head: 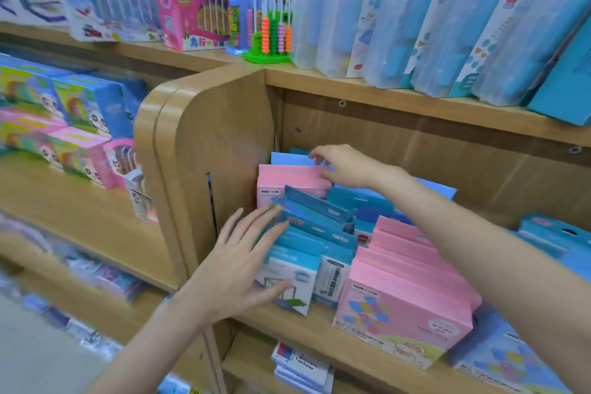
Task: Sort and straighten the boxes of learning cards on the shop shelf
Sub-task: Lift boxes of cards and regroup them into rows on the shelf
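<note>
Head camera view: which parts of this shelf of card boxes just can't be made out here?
- Box labels: print on the front pink box is too small and blurred to read.
- Light blue box at the back: its front is hidden by the pink box before it and the right hand.
- Blue box at lower right: cut off by the frame edge.

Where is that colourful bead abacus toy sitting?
The abacus stands on the top shelf, centre-left in the head view, between a pink boxed toy and clear blue packs.

One head-worn wide-angle view looks forward and down, close to the light wooden shop shelf (319,334), angled slightly leftward.
</note>
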The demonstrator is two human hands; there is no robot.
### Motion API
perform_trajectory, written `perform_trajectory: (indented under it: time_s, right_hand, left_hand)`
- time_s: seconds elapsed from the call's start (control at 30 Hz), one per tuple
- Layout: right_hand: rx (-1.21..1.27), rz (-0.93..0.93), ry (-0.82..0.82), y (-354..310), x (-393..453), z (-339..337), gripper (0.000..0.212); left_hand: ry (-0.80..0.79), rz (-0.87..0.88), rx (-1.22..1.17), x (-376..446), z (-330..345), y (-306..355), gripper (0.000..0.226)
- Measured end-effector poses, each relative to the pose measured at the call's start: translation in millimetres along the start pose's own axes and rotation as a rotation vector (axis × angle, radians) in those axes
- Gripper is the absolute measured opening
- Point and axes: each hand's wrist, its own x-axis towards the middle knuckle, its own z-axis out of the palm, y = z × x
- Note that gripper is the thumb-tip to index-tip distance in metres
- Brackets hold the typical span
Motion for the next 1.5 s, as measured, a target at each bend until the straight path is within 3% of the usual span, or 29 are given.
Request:
perform_trajectory:
  time_s: [0.1,0.2,0.4,0.63,0.73,0.87,0.97,1.07,1.27,1.4,1.5]
  right_hand:
    - [-0.158,0.031,0.002,-2,18,18,0.024]
    - [-0.151,0.088,0.074,-2,23,25,0.017]
    - [0.022,0.171,0.542,-17,-10,-33,0.013]
    - [-0.082,0.163,0.925,-30,-128,-95,0.014]
    - [-0.055,0.189,0.915,-30,-190,-115,0.015]
    - [0.064,0.206,0.706,-31,-255,-114,0.008]
    - [0.07,0.226,0.51,-32,-276,-78,0.011]
    - [0.064,0.281,0.435,-27,-278,-23,0.021]
    - [-0.084,0.32,0.585,-18,-255,68,0.024]
    - [-0.122,0.333,0.7,-14,-250,79,0.028]
    - [-0.087,0.322,0.64,-9,-250,77,0.026]
  left_hand:
    - [-0.022,0.009,-0.031,-3,6,-11,0.064]
    - [-0.028,0.006,-0.066,-4,10,-13,0.06]
    - [-0.014,0.024,-0.056,-4,10,-18,0.059]
    - [0.022,0.044,0.018,-2,11,-18,0.062]
    - [0.029,0.049,0.044,-2,10,-18,0.073]
    - [0.082,0.083,-0.08,0,4,0,0.072]
    - [0.097,0.132,-0.246,0,0,19,0.076]
    - [0.076,0.195,-0.239,2,1,34,0.08]
    - [0.006,0.227,-0.193,12,10,62,0.091]
    - [-0.025,0.221,-0.123,21,19,74,0.1]
    - [-0.011,0.211,-0.135,27,24,75,0.101]
